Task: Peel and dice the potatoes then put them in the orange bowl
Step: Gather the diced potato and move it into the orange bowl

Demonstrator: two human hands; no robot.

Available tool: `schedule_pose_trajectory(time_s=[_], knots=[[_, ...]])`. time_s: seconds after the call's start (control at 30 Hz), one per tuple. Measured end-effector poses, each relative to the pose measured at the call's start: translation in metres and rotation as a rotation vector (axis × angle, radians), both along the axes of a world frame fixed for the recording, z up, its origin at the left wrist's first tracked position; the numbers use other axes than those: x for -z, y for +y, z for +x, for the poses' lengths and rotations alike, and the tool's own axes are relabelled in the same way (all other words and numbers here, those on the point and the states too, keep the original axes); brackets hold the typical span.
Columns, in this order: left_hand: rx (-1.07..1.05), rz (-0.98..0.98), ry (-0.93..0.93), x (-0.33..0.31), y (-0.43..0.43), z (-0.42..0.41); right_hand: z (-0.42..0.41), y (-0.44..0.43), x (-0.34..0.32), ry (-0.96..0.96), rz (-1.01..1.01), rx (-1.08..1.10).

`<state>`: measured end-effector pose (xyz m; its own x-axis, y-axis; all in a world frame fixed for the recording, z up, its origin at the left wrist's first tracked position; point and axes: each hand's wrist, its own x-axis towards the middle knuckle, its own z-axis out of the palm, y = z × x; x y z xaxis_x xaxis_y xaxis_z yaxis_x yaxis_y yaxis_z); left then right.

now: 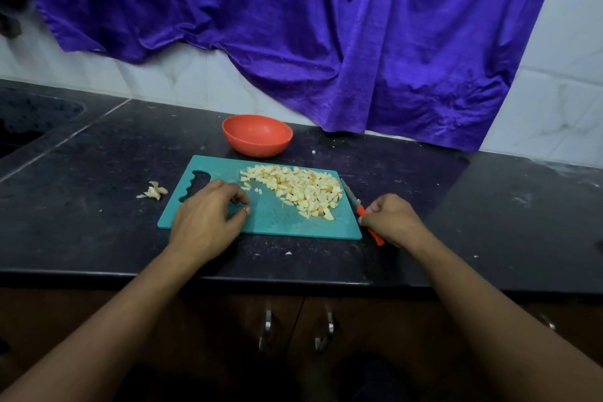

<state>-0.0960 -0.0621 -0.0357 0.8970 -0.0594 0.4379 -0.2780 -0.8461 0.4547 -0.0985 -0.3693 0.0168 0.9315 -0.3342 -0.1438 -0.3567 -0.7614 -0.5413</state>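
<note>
A heap of pale diced potato (300, 189) lies on the right half of a teal cutting board (277, 222) on the dark counter. Just behind the board stands the orange bowl (257, 135), with nothing visible inside. My left hand (208, 215) rests palm down on the board's left part, fingers loosely spread and holding nothing. My right hand (388, 219) is closed around the orange handle of a knife (350, 194) at the board's right edge, and the blade lies flat pointing away from me.
A small pile of potato peel (156, 191) sits on the counter left of the board. A sink (29, 121) is at the far left. A purple cloth (326, 26) hangs over the tiled wall behind. Cabinet handles (267, 330) are below the counter edge.
</note>
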Motion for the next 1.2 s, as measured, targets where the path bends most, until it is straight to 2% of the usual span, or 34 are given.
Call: schedule_pose_trajectory(time_s=[0.07,0.2,0.3,0.4,0.53,0.73,0.83,0.9,0.97,1.1,1.13,1.2], knots=[[0.003,0.001,-0.013,0.000,0.000,0.000,-0.003,0.001,0.002,-0.131,-0.154,-0.031],[0.055,0.054,-0.095,0.001,-0.005,-0.003,-0.016,0.017,0.003,-0.462,-0.498,-0.265],[0.147,0.106,-0.131,-0.001,-0.013,-0.006,-0.021,0.037,0.003,-0.579,-0.671,-0.418],[0.226,0.200,-0.125,-0.002,-0.019,-0.006,-0.021,0.056,0.007,-0.617,-0.824,-0.526],[0.244,0.284,-0.109,-0.003,-0.022,-0.006,-0.019,0.075,0.013,-0.708,-0.896,-0.596],[0.063,0.260,-0.034,-0.001,-0.021,0.000,-0.019,0.077,0.011,-0.728,-0.937,-0.620],[0.003,0.234,0.007,0.000,-0.022,0.005,-0.022,0.066,0.011,-0.693,-0.883,-0.596],[-0.009,0.232,0.019,0.000,-0.022,0.008,-0.023,0.056,0.011,-0.629,-0.760,-0.523],[-0.014,0.209,0.041,0.000,-0.020,0.010,-0.021,0.045,0.014,-0.591,-0.579,-0.402],[-0.006,0.105,0.054,0.001,-0.017,0.012,-0.006,0.016,0.012,-0.424,0.020,-0.087],[0.001,0.089,0.046,0.002,-0.016,0.012,-0.004,0.008,0.011,-0.374,0.126,-0.015],[0.013,0.082,0.029,0.003,-0.015,0.013,-0.001,-0.008,0.013,-0.295,0.198,0.097]])
